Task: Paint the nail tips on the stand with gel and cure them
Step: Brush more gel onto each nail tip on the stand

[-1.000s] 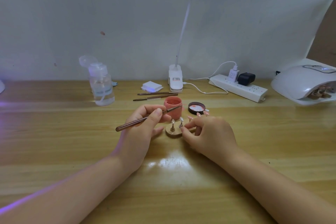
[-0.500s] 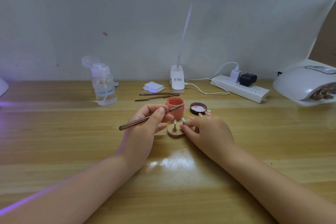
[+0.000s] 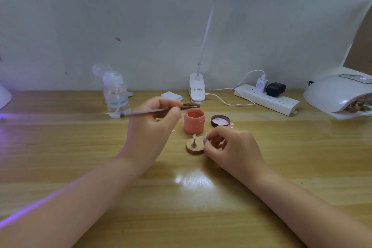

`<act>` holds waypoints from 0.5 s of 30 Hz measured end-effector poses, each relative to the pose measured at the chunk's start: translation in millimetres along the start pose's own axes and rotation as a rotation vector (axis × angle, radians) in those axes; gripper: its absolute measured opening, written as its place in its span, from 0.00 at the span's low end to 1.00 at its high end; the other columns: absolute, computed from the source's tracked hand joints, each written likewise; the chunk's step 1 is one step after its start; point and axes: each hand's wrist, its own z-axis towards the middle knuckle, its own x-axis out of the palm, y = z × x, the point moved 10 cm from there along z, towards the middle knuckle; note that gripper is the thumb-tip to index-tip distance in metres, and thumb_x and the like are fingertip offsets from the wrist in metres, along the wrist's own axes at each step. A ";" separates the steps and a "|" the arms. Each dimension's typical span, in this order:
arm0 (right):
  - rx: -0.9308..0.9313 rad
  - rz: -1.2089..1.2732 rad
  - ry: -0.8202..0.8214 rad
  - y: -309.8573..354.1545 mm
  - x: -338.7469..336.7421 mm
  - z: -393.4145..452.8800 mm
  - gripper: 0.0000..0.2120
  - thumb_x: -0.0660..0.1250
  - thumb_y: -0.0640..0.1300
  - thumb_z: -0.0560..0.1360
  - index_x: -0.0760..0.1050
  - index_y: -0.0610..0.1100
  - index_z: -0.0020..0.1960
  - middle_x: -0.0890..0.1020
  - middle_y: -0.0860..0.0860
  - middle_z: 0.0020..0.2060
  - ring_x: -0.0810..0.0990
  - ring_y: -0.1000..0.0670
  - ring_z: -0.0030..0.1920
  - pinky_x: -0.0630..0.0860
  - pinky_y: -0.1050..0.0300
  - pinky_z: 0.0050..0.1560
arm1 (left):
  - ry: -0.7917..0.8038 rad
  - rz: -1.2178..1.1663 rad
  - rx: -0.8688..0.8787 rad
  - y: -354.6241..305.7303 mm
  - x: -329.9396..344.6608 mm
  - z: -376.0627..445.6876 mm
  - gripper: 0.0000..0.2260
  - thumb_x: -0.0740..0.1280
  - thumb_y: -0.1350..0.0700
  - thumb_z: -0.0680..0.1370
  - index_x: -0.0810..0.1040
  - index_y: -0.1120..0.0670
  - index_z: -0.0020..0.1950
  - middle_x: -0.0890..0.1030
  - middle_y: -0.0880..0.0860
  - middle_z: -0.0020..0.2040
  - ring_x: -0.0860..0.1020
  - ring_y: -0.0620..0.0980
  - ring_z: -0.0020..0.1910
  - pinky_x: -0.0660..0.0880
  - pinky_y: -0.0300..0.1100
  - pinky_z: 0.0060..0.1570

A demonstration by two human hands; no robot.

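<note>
A bottle [image 3: 115,94] of clear liquid stands at the left rear of the bench [image 3: 60,147], its cap flipped up, probably kept within reach for wiping. The left hand [image 3: 153,127] pinches a brush [image 3: 145,114] between curled fingers [image 3: 173,111], handle pointing left; the working end is hidden behind the hand, beside the open pink gel pot [image 3: 194,122], a placement that suits loading bristles. Two spare brushes [image 3: 191,105] lie behind the pot, with a clip lamp [image 3: 197,90] lighting the work from above. The round wooden stand [image 3: 194,147] sits just in front of the pot, one nail tip [image 3: 194,137] upright on its post. The right hand [image 3: 231,147], fingers curled, pinches the second tip [image 3: 205,136] on the stand's right side, seemingly to steady it for the stroke. The pot's lid [image 3: 220,121] rests upturned beside the pot. A power strip [image 3: 267,99] runs along the wall. At far right the curing lamp [image 3: 338,94] already holds other stands, so curing looks a short reach away.
</note>
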 end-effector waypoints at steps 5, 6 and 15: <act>-0.063 0.067 -0.018 6.2 -4.3 -0.6 0.02 0.73 0.41 0.69 0.81 0.45 0.38 0.82 0.55 0.32 0.73 0.58 0.29 0.76 0.53 0.36 | 0.035 0.302 0.006 -10.4 9.2 37.9 0.06 0.67 0.54 0.74 0.81 0.49 0.37 0.83 0.48 0.33 0.81 0.47 0.36 0.78 0.48 0.43; -0.069 0.077 -0.022 6.5 -4.7 -0.6 0.02 0.73 0.41 0.70 0.81 0.45 0.38 0.82 0.55 0.32 0.73 0.57 0.29 0.76 0.53 0.36 | 0.059 0.389 -0.005 -9.7 14.5 46.6 0.07 0.67 0.55 0.75 0.81 0.50 0.38 0.84 0.49 0.34 0.82 0.47 0.37 0.77 0.48 0.42; -0.080 0.143 -0.032 6.5 -6.3 -1.4 0.03 0.73 0.41 0.70 0.83 0.46 0.38 0.81 0.56 0.31 0.75 0.51 0.29 0.75 0.51 0.35 | 0.339 0.823 -0.038 7.5 68.6 86.8 0.07 0.65 0.58 0.74 0.76 0.60 0.37 0.78 0.57 0.34 0.74 0.55 0.34 0.68 0.43 0.32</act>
